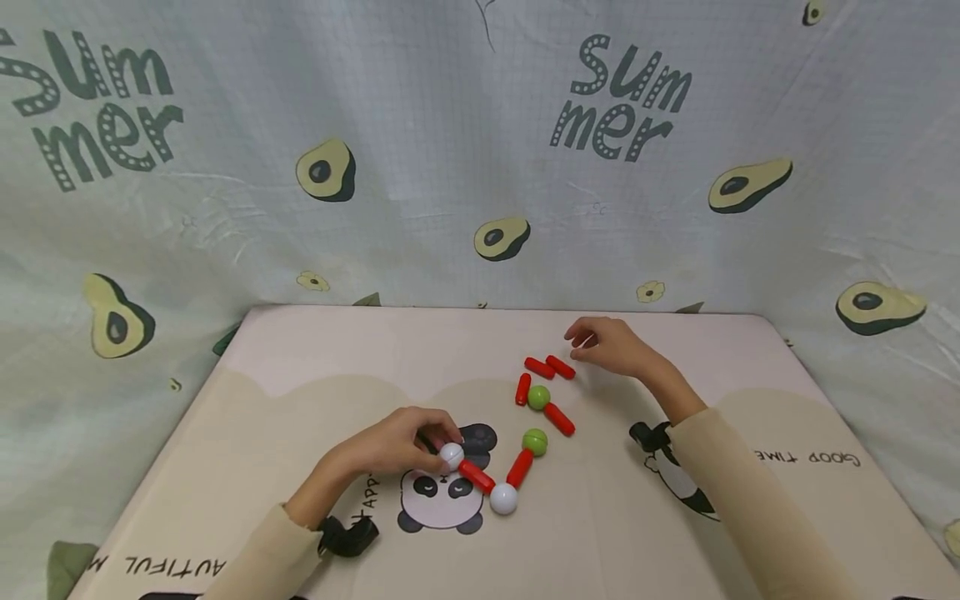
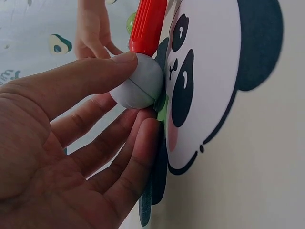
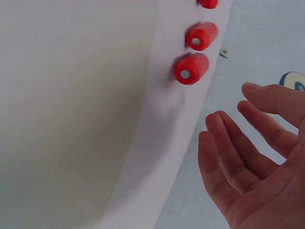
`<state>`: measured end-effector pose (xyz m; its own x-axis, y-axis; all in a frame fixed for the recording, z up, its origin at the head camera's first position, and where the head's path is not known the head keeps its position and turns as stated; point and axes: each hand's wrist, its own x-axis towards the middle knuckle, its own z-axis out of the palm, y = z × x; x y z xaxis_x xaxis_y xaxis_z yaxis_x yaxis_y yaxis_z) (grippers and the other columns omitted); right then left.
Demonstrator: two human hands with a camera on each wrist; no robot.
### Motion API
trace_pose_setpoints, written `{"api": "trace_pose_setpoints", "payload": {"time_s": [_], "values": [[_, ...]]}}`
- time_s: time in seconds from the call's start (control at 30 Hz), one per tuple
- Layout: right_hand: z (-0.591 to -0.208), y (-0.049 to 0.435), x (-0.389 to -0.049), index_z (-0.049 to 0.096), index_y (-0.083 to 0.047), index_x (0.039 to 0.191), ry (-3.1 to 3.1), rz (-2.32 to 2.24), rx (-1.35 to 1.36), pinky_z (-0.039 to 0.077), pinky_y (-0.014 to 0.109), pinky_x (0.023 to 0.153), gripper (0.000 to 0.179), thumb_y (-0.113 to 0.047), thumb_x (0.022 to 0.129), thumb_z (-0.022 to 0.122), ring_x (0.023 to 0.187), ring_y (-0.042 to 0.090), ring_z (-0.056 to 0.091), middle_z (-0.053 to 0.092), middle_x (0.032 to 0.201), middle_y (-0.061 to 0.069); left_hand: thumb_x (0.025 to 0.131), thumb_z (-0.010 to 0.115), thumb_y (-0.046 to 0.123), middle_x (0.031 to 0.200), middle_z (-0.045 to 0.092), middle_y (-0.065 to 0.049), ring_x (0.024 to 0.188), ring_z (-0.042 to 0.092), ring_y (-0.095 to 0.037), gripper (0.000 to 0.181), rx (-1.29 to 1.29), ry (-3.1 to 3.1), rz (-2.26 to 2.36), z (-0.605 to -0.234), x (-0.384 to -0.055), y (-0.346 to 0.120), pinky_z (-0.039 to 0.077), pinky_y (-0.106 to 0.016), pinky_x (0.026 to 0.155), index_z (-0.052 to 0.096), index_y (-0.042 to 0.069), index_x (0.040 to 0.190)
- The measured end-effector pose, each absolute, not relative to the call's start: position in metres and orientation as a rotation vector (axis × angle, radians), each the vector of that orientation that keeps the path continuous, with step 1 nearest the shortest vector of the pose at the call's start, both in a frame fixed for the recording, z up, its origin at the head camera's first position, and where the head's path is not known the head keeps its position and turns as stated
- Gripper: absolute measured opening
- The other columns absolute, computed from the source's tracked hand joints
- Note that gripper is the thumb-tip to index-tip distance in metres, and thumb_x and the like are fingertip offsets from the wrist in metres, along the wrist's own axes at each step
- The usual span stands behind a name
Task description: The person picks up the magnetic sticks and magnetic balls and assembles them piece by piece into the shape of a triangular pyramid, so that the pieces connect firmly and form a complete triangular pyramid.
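My left hand (image 1: 408, 442) pinches a white ball (image 1: 452, 455) between thumb and fingers, low over the table. A red magnetic rod (image 1: 476, 477) joins that ball to a second white ball (image 1: 503, 498). From there another red rod (image 1: 520, 468) runs up to a green ball (image 1: 535, 441), making a V shape. In the right wrist view my right hand (image 3: 257, 157) is empty, its fingers loosely bent and apart from the rods. The nearest red rod (image 1: 560, 367) lies just left of that hand in the head view, beside another rod (image 1: 539, 367).
A second green ball (image 1: 538, 397) lies between two red rods, one on its left (image 1: 522, 389) and one at its lower right (image 1: 558, 419). The pale table (image 1: 315, 350) bears printed pandas and lettering. A curtain (image 1: 420, 100) with avocado prints hangs behind its far edge.
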<state>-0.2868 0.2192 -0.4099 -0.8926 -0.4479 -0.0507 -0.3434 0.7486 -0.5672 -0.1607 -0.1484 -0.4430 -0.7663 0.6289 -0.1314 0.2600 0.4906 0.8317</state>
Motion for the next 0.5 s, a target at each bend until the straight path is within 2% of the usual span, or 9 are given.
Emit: {"api": "trace_pose_setpoints", "payload": {"time_s": [0.23, 0.5], "values": [[-0.423, 0.212, -0.293, 0.065, -0.003, 0.128, 2.666, -0.805, -0.538, 0.058, 0.043, 0.093, 0.036, -0.016, 0.094, 0.069, 0.112, 0.031, 0.065, 0.068, 0.121, 0.016, 0.086, 0.078, 0.008, 0.108, 0.073, -0.003, 0.099, 0.065, -0.017, 0.029, 0.736, 2.310, 1.194, -0.442, -0.161, -0.149, 0.055, -0.024, 0.085, 0.071, 0.010, 0.114], [-0.425, 0.208, -0.294, 0.062, -0.004, 0.129, 2.654, -0.804, -0.520, 0.058, 0.034, 0.081, 0.037, -0.015, 0.095, 0.069, 0.094, 0.025, 0.065, 0.069, 0.113, 0.016, 0.086, 0.079, 0.008, 0.106, 0.073, -0.002, 0.098, 0.065, -0.017, 0.029, 0.742, 2.312, 1.191, -0.442, -0.161, -0.150, 0.055, -0.024, 0.085, 0.071, 0.011, 0.114]]}}
